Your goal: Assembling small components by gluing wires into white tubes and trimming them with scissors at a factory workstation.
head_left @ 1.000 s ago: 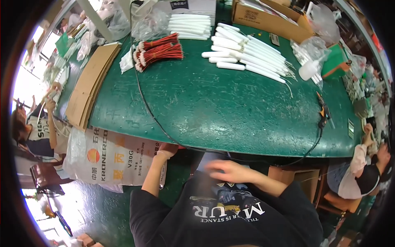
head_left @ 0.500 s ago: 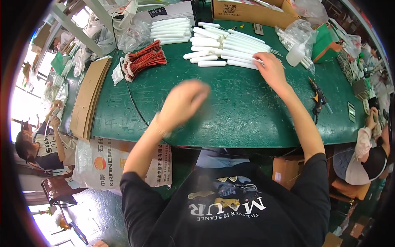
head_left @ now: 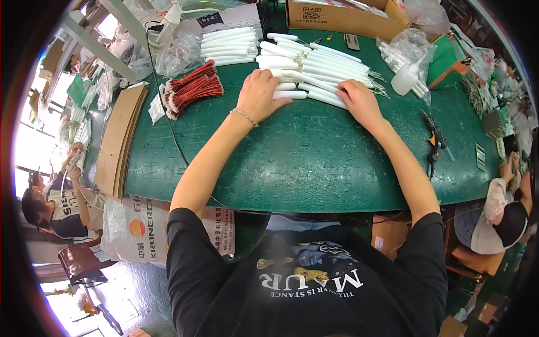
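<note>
White candle-shaped tubes point(head_left: 331, 68) lie side by side in a heap on the green table, thin wires trailing from their right ends. My left hand point(head_left: 260, 96) curls over the left ends at the near side of the heap, its thumb below a white tube point(head_left: 291, 95). Farther right, my right hand point(head_left: 359, 103) pinches the near-side tubes, with fingertips on a white tube point(head_left: 324, 96). Parts of the tubes under both hands are hidden. A smaller stack of white tubes point(head_left: 227, 46) lies left of the heap, beyond a bundle of red wires point(head_left: 193, 90).
A glue gun point(head_left: 435, 140) lies at the right, nearer me than a white squeeze bottle point(head_left: 404, 80) and bagged tubes. Flattened cardboard point(head_left: 119, 140) lines the left edge, and a black cable crosses nearby. An open carton point(head_left: 348, 21) stands at the back. People sit on both sides.
My left hand has moved forward from over the bare table to the tubes and closed there. My right hand has shifted slightly left and nearer me along the heap's near edge.
</note>
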`<act>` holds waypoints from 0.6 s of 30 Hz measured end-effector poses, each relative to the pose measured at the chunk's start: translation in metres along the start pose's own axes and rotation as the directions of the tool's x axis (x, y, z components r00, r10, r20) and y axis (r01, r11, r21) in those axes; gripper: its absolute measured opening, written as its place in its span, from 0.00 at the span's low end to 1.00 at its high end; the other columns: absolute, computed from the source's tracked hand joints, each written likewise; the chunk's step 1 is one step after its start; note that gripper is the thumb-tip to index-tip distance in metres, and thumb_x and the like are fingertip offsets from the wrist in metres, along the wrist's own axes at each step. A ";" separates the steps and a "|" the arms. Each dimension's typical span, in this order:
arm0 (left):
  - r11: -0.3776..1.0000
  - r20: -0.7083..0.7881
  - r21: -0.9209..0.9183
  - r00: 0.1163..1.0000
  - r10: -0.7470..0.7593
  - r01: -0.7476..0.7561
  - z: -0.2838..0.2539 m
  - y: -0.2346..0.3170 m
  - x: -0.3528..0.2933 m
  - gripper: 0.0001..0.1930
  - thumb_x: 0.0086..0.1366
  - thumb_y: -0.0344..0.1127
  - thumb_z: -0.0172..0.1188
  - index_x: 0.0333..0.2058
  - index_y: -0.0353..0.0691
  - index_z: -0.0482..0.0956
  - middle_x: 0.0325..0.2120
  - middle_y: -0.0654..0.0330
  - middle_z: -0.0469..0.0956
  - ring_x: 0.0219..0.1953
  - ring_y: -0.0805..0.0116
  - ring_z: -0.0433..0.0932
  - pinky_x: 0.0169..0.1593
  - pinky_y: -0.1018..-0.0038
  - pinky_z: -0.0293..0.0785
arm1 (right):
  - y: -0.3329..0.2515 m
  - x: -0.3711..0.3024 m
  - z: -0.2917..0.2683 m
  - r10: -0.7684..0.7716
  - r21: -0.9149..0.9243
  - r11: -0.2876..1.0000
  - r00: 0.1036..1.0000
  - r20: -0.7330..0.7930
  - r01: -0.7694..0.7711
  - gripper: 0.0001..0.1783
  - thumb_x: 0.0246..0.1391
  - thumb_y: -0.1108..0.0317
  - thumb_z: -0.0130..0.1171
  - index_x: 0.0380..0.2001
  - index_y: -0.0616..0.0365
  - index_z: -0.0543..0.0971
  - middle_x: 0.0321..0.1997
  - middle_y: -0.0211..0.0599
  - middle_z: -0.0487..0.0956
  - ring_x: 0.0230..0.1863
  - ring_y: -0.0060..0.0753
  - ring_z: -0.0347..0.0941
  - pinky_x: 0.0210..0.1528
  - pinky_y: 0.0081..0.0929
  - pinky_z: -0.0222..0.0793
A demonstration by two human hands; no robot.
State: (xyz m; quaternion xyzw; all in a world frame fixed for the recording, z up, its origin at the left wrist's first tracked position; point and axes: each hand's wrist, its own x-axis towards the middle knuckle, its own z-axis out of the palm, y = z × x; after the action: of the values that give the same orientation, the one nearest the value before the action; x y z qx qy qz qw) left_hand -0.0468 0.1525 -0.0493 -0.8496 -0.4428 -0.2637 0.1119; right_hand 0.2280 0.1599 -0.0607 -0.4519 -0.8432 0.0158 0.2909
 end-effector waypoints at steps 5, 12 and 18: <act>0.994 -0.008 -0.102 0.999 -0.048 0.047 0.001 -0.002 0.004 0.14 0.48 0.41 0.64 0.29 0.40 0.73 0.32 0.57 0.69 0.39 0.58 0.68 0.44 0.66 0.67 | 0.002 -0.002 0.004 -0.028 -0.046 0.999 0.995 -0.095 0.024 0.09 0.51 0.67 0.53 0.31 0.61 0.71 0.32 0.42 0.73 0.38 0.43 0.69 0.40 0.35 0.65; 0.999 -0.170 0.030 0.985 -0.020 0.025 0.011 -0.013 0.012 0.09 0.50 0.34 0.60 0.31 0.41 0.73 0.32 0.58 0.69 0.38 0.59 0.70 0.43 0.67 0.69 | -0.002 -0.001 0.006 -0.031 -0.049 0.999 0.988 -0.152 0.024 0.09 0.51 0.67 0.54 0.32 0.61 0.70 0.31 0.42 0.73 0.36 0.44 0.69 0.39 0.36 0.64; 0.967 -0.053 0.244 0.994 0.095 -0.079 0.010 -0.018 0.020 0.08 0.50 0.35 0.58 0.28 0.41 0.73 0.29 0.60 0.71 0.35 0.64 0.72 0.41 0.69 0.69 | -0.006 0.000 0.006 -0.022 -0.036 0.999 0.995 -0.100 0.018 0.10 0.51 0.66 0.54 0.33 0.61 0.70 0.32 0.42 0.74 0.37 0.44 0.69 0.39 0.37 0.64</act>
State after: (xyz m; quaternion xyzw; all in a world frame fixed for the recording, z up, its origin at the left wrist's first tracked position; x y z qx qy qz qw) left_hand -0.0482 0.1808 -0.0480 -0.8394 -0.4300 -0.2299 0.2400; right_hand 0.2201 0.1578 -0.0641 -0.4487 -0.8320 -0.0247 0.3252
